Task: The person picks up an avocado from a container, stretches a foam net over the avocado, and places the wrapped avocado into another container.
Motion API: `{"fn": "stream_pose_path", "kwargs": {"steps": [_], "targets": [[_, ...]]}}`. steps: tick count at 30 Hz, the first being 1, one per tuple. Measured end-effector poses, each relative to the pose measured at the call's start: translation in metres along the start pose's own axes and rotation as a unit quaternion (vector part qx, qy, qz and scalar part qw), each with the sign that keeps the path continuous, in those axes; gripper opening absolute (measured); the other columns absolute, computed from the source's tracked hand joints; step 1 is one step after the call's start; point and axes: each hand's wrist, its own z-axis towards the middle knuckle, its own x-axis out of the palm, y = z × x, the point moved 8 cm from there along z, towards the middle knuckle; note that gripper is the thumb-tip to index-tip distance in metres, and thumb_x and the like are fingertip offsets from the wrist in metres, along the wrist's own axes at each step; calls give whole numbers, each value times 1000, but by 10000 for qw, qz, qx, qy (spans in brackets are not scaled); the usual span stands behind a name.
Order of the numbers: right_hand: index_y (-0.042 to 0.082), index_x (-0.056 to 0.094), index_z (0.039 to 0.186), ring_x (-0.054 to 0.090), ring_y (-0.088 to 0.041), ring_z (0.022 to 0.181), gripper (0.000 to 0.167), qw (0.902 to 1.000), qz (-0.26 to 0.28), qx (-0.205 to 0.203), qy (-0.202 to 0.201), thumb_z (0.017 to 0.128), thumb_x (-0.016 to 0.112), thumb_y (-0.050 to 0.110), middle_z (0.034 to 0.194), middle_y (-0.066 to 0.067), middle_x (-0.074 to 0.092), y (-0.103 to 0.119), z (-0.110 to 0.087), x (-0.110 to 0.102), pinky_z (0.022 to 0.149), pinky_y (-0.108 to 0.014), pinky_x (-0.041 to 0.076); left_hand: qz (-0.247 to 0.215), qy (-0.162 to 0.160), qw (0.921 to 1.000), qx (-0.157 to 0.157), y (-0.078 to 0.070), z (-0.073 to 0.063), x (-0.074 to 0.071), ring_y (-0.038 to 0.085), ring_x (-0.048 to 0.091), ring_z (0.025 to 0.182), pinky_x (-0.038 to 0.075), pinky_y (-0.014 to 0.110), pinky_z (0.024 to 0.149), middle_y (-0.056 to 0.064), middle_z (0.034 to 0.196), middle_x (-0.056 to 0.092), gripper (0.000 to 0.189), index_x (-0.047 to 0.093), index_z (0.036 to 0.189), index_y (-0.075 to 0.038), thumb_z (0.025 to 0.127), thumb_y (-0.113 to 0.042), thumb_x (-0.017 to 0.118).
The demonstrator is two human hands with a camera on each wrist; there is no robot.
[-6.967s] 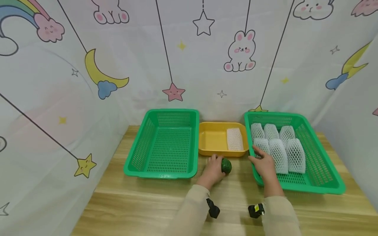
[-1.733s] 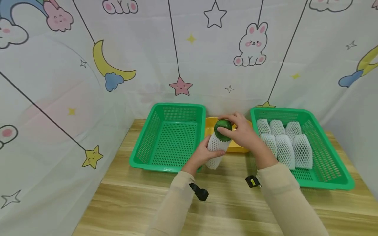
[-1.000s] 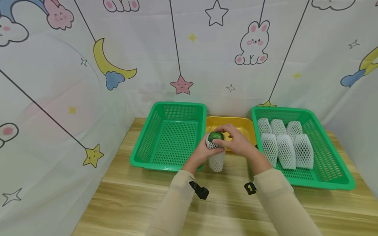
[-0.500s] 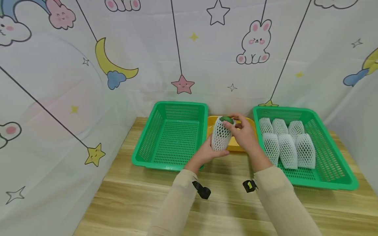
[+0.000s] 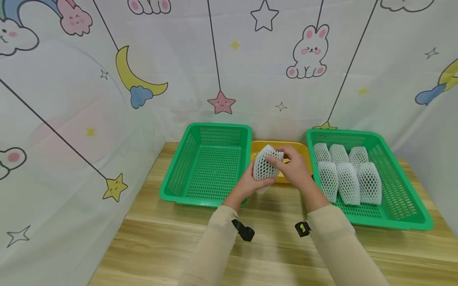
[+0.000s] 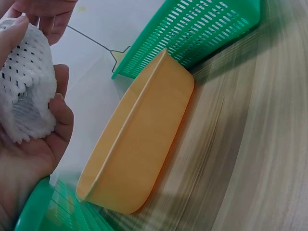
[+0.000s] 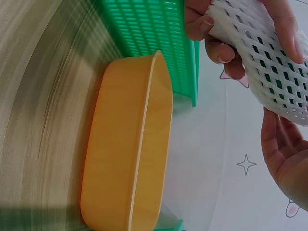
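Note:
An avocado, dark green through the mesh, is inside a white foam net sleeve (image 5: 264, 169) held above the table in front of the yellow tray. My left hand (image 5: 247, 186) grips the lower part of the sleeve from the left. At its upper right edge, my right hand (image 5: 296, 169) pinches the mesh between thumb and fingers. In the left wrist view the sleeve (image 6: 26, 72) shows its loose lower end. The right wrist view has the avocado's green showing through the stretched net (image 7: 276, 67). Mesh covers the avocado on every side visible.
Behind the hands stands the yellow tray (image 5: 304, 153), partly hidden. To its left is a green basket (image 5: 214, 174) with nothing visible in it. The right green basket (image 5: 404, 223) holds several netted pieces (image 5: 347, 182). A printed cloth (image 5: 179, 59) hangs behind.
Seven seconds ago the left hand held the bare avocado on the table and a sleeve lay in the tray. Since then the avocado has gone into a sleeve, whose rim now covers its top.

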Motion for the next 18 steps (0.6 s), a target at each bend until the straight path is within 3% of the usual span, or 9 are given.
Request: {"fn": "stream_pose_path", "kwargs": {"steps": [6,13,15,18], "targets": [[8,50,122,47,-30,102,55,9987,-112,320,372,85,62,48,113,-12,54,-6,-2,6,81,-44,45,-44,-14,10000,9,-2,-2,1,20,53,104,47,34,86,7,123,49,80,27,142,-16,79,-28,75],[5,49,118,48,-31,99,55,9985,-36,432,322,85,64,46,111,-15,54,-8,-3,4,74,-38,46,-300,157,9990,291,-6,-3,3,20,54,103,47,35,85,11,124,50,86,27,141,-14,76,-45,74],[4,46,118,49,-31,98,57,9983,53,499,307,85,64,46,110,-16,54,-9,-3,4,72,-36,46,-413,154,9984,340,-6,-3,3,22,54,104,47,36,85,13,125,50,84,26,139,-13,77,-46,71],[4,41,119,49,-30,96,57,9976,296,581,253,85,64,45,110,-17,52,-10,-4,2,70,-33,46,-589,111,9974,403,-6,-2,2,23,53,107,46,36,87,15,127,47,73,24,137,-11,84,-35,69]]}}
